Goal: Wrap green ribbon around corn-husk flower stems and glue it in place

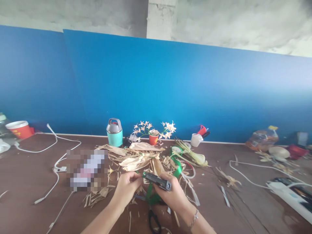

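Observation:
My right hand (170,195) is closed round a dark glue gun (157,180) whose tip points left. My left hand (126,187) pinches something small right at that tip; I cannot make out what it is. A green ribbon (177,167) loops behind and under both hands. A pile of dried corn husks (136,157) lies just beyond the hands on the brown table (29,182). Black scissors (154,221) lie between my forearms.
Along the blue wall stand a teal lidded pot (114,132), a red cup of husk flowers (153,131), a white cup (196,139) and a red-and-white bowl (19,129). White cables (57,162) run at the left, a power strip (290,195) at the right.

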`<state>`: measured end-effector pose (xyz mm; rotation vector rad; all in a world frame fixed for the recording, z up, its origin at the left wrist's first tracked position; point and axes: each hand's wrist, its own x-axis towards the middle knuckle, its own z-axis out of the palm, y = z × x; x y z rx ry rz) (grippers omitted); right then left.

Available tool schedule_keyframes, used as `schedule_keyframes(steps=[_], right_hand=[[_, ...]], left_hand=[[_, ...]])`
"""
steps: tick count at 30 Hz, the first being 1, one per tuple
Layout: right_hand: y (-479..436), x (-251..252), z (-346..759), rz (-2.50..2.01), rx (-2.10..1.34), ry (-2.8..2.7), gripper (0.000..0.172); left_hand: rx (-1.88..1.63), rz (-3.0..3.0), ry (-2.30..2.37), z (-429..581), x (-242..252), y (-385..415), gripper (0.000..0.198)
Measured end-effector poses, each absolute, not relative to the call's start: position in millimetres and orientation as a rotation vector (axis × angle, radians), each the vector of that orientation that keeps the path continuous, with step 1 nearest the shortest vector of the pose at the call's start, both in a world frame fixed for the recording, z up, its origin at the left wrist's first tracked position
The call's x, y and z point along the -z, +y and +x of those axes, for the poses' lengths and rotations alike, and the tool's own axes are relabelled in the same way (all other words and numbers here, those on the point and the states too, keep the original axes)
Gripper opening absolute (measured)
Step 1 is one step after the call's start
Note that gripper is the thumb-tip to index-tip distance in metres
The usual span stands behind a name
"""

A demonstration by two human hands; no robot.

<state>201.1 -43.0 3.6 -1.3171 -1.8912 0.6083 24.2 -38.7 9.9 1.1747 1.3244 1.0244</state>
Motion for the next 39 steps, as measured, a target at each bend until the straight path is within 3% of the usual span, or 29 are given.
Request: schedule_keyframes(steps=[39], right_hand=[[-42.8,-3.7,201.3,-1.332,-0.617,-1.899,0.022]], left_hand=[[-1.053,1.168,1.348,24.8,-13.5,-40.2,0.023]])
